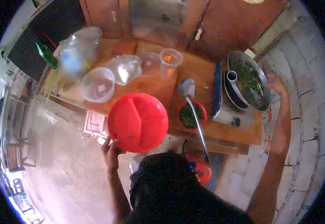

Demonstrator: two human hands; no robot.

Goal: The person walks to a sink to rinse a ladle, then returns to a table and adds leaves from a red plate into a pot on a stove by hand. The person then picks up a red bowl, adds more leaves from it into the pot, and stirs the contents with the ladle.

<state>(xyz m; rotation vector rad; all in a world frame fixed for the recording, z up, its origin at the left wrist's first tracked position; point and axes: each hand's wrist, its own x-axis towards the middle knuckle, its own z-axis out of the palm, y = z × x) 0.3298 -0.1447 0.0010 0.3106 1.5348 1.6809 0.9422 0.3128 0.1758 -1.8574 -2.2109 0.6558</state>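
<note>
Left grip (113, 149) on plate (138, 123) edge

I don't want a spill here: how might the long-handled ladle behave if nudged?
The ladle would probably swing or slide, as it lies across the red bowl, its handle reaching past the table. It seems stiff, looking straight and metallic. It may tip handle-first.
</note>
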